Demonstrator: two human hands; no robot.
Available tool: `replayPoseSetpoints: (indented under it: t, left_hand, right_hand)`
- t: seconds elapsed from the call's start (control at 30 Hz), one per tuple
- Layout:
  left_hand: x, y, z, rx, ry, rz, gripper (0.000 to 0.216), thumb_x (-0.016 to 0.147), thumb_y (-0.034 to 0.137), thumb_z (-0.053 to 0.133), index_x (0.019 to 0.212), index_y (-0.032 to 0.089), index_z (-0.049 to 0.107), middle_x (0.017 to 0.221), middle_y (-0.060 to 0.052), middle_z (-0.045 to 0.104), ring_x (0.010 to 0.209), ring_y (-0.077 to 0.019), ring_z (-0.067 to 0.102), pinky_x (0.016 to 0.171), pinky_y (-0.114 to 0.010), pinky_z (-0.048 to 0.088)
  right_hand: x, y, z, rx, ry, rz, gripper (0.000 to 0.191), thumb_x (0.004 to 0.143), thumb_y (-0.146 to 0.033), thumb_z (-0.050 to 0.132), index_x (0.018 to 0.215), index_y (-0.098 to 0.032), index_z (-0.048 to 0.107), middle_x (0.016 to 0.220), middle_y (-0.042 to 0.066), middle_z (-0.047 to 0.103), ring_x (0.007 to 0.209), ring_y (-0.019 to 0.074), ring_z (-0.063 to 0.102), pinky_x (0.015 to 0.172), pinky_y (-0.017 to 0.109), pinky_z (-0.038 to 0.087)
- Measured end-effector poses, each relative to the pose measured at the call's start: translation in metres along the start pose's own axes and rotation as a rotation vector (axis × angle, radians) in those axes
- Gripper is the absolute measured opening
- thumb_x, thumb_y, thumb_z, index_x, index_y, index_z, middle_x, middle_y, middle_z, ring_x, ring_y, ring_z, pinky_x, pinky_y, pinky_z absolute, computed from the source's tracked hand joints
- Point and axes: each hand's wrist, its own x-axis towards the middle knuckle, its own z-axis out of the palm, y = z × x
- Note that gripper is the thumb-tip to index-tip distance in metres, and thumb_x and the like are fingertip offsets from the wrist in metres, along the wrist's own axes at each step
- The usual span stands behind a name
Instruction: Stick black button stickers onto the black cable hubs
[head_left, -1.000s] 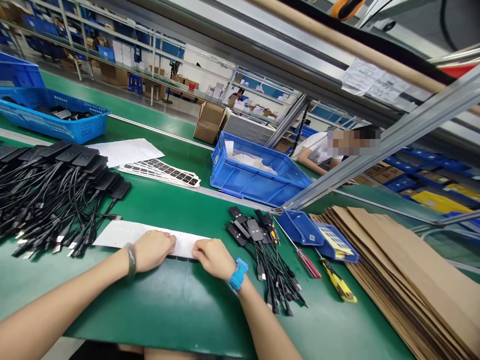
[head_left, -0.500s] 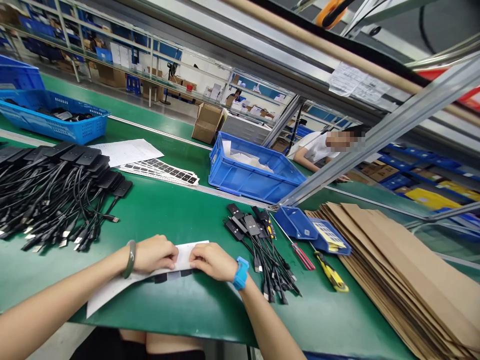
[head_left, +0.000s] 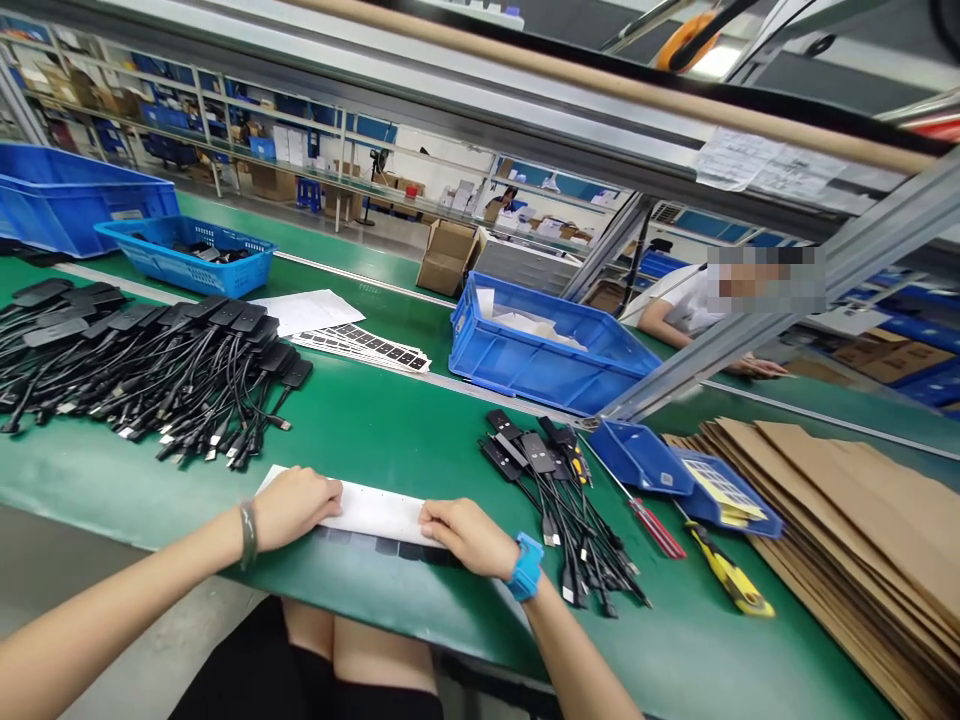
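Observation:
A long white paper strip lies on the green bench near its front edge, with a row of black label squares showing along its near side. My left hand rests on the strip's left end, fingers curled down onto it. My right hand, with a blue watch at the wrist, presses on the strip's right end with fingers bent. Both hands pin the strip flat to the bench.
A big pile of black cabled adapters lies at left. A smaller bunch lies right of my hands, beside a red screwdriver, a yellow knife, small blue bins and stacked brown cardboard. Label sheets, blue crates and another person sit beyond.
The strip, lifted and bent between my hands half a second ago, now lies flat along the bench edge. My hands have spread apart to its ends. The camera has shifted left.

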Motion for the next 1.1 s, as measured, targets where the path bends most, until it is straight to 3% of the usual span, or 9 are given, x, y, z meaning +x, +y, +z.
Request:
replayPoseSetpoints:
  t: [0.17,0.37,0.5,0.6,0.73,0.83,1.0,1.1]
  left_hand:
    - [-0.009,-0.015,-0.025,-0.117,-0.134,0.127,0.01,0.085,0.024,0.06,0.078,0.022,0.067,0.074,0.001,0.069,0.068,-0.0149,0.063,0.062,-0.02,0.038]
    - [-0.015,-0.042,-0.013,-0.049,0.042,0.064,0.031,0.093,0.032,0.046,0.069,0.018,0.06,0.068,-0.004,0.063,0.064,-0.0191,0.058,0.06,-0.026,0.032]
    - [-0.022,-0.047,-0.021,-0.128,-0.002,0.123,0.026,0.091,0.038,0.051,0.076,0.018,0.061,0.078,-0.004,0.062,0.069,-0.0174,0.057,0.063,-0.024,0.036]
    - [-0.029,-0.061,-0.025,-0.212,0.02,0.176,0.032,0.094,0.042,0.045,0.08,0.018,0.06,0.088,-0.005,0.061,0.076,-0.0166,0.058,0.069,-0.023,0.039]
    - [-0.027,-0.078,-0.013,-0.1,0.192,0.031,0.037,0.095,0.045,0.036,0.079,0.018,0.056,0.082,-0.005,0.057,0.074,-0.0188,0.055,0.068,-0.026,0.036]
    - [-0.023,-0.075,-0.009,-0.048,0.235,-0.033,0.036,0.093,0.044,0.036,0.077,0.018,0.055,0.079,-0.005,0.056,0.072,-0.0199,0.054,0.066,-0.027,0.036]
    - [-0.023,-0.073,-0.017,-0.144,0.15,0.041,0.034,0.089,0.048,0.043,0.087,0.018,0.06,0.087,-0.006,0.06,0.075,-0.0186,0.055,0.067,-0.025,0.038]
    - [-0.02,-0.077,-0.016,-0.145,0.163,0.03,0.037,0.09,0.049,0.042,0.085,0.018,0.06,0.086,-0.006,0.06,0.073,-0.0185,0.056,0.066,-0.025,0.037]
  right_hand:
    - [0.0,0.013,0.003,0.101,-0.015,-0.042,0.019,0.093,-0.029,0.046,0.081,-0.019,0.056,0.071,-0.001,0.053,0.066,0.0125,0.046,0.063,0.023,0.028]
    - [0.001,0.018,0.0,0.152,-0.045,-0.061,0.021,0.092,-0.031,0.046,0.08,-0.018,0.056,0.068,-0.002,0.05,0.064,0.0121,0.043,0.063,0.024,0.028]
    - [0.0,0.015,-0.003,0.156,-0.041,-0.062,0.02,0.092,-0.031,0.045,0.081,-0.018,0.055,0.069,-0.002,0.051,0.065,0.0124,0.043,0.064,0.024,0.029]
    - [-0.002,0.014,-0.004,0.148,-0.036,-0.079,0.018,0.092,-0.03,0.045,0.083,-0.019,0.056,0.071,-0.002,0.052,0.065,0.0126,0.044,0.064,0.024,0.03]
    - [-0.003,0.011,-0.006,0.147,-0.048,-0.068,0.015,0.092,-0.026,0.046,0.083,-0.019,0.055,0.07,-0.002,0.052,0.064,0.0123,0.043,0.063,0.024,0.031]
    - [-0.005,0.008,-0.003,0.124,0.025,-0.029,0.013,0.092,-0.024,0.046,0.083,-0.019,0.054,0.069,-0.002,0.053,0.064,0.0127,0.045,0.063,0.024,0.033]
    - [-0.013,0.004,0.005,0.012,0.212,0.075,0.018,0.095,-0.024,0.042,0.084,-0.019,0.055,0.076,0.002,0.06,0.069,0.0151,0.052,0.067,0.026,0.034]
    - [-0.013,0.005,0.006,0.011,0.226,0.129,0.018,0.095,-0.024,0.043,0.083,-0.02,0.057,0.073,0.002,0.061,0.068,0.0156,0.054,0.067,0.026,0.034]
